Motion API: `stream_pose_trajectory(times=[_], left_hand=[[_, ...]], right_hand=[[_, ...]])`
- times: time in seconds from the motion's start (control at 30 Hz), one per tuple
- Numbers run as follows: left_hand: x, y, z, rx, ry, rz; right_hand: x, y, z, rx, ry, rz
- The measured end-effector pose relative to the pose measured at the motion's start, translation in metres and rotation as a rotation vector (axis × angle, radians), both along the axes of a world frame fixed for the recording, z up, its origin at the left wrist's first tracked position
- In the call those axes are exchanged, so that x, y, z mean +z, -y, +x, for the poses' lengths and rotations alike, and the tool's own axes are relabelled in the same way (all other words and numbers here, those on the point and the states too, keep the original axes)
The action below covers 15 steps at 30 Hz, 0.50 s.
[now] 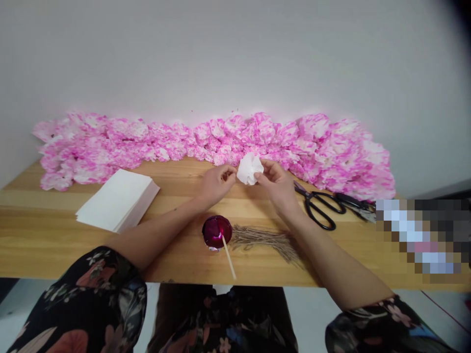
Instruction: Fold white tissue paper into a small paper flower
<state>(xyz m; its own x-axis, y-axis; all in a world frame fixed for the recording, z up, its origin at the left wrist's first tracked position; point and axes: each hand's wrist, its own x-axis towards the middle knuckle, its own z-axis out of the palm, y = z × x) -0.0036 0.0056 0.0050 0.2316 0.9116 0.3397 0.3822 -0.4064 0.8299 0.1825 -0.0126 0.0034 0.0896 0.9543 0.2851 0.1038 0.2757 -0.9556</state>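
A white ruffled paper flower [249, 168] is held up over the middle of the table, pinched between the thumb and fingers of my right hand [277, 186]. Just left of it, my left hand [217, 185] has its thumb and fingertips drawn together; whether something small is between them I cannot make out. Below my hands stands a small round dish of dark magenta liquid [212, 231], with a thin wooden stick [228, 257] leaning out over its front rim. A bundle of thin brown stems [263, 236] lies beside the dish, partly behind my right forearm.
Pink-and-white paper flowers [162, 139] are heaped along the wall at the back of the wooden table [176, 267]. A stack of white paper [116, 198] lies at left. Black-handled scissors [319, 208] and another black-handled tool [355, 203] lie at right, near a blurred patch.
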Motion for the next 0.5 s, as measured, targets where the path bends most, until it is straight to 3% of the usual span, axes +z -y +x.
stream_pose_trajectory(times=[0.13,0.33,0.5], left_hand=[[0.001,0.001,0.0,0.024,0.139,0.01],[-0.002,0.005,0.008,-0.116,0.236,-0.074],[-0.002,0.004,0.008,-0.177,0.278,-0.055]], right_hand=[[0.001,0.001,-0.001,0.016,-0.09,-0.041],[0.005,0.008,-0.008,0.054,-0.133,-0.085],[0.007,0.007,-0.007,0.081,-0.21,-0.179]])
